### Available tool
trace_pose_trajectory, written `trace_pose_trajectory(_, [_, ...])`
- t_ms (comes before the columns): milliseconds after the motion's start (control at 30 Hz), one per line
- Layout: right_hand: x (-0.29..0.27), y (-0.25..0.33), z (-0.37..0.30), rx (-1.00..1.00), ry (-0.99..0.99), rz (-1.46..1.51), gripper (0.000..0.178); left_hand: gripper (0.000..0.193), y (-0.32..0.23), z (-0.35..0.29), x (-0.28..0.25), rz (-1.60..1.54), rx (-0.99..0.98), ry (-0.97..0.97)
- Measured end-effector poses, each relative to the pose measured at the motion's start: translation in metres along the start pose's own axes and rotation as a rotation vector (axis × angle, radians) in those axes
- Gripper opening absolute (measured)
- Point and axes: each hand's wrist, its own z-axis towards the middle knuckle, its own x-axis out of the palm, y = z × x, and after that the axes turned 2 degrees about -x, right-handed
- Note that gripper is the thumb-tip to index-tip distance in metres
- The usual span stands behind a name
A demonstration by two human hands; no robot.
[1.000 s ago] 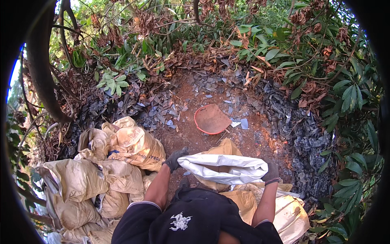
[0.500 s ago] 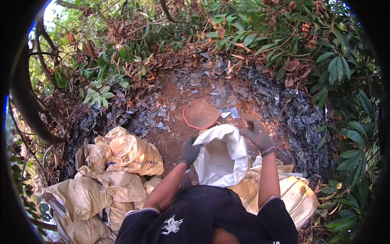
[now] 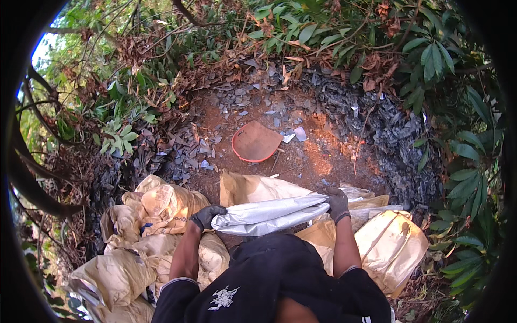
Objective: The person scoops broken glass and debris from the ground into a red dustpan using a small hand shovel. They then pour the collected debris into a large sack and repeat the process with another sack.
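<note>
A sack point(image 3: 269, 214), whitish-silver at its folded mouth and tan on its outer side, is stretched flat across my front. My gloved left hand point(image 3: 208, 217) is closed on the left end of the mouth. At the other end, my gloved right hand point(image 3: 338, 205) grips the right corner. The mouth is drawn into a long narrow band, so the sack's inside is hidden. Beyond it, apart from both hands, a shallow reddish-brown scoop-shaped pan point(image 3: 257, 141) with a red rim lies on the soil.
Several stuffed tan sacks point(image 3: 116, 269) are piled at my left. More tan sacks point(image 3: 390, 245) lie at my right. Broken grey flakes point(image 3: 207, 148) litter the reddish ground, with dark crumpled sheets point(image 3: 388, 140) at the right. Leafy branches point(image 3: 463, 177) and a curved trunk point(image 3: 40, 196) border the area.
The sack's round, gaping mouth has been pulled into a flat band. My hands have moved apart, and the right one has gone from spread fingers to gripping the corner.
</note>
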Motion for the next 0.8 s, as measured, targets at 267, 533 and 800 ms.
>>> trace_pose_trajectory(267, [0.059,0.056,-0.034,-0.741,0.155,-0.863,0.035,0.083,-0.002,-0.001,0.041,1.231,0.221,-0.378])
trace_pose_trajectory(533, [0.161,0.167,-0.083,-0.52,0.392,-0.488,0.065,0.056,0.005,0.06,0.152,1.021,0.672,-0.306])
trace_pose_trajectory(800, [0.169,0.109,-0.125,-0.536,-0.01,-0.897,0.081,0.04,-0.026,0.098,0.153,0.5,0.826,-0.428])
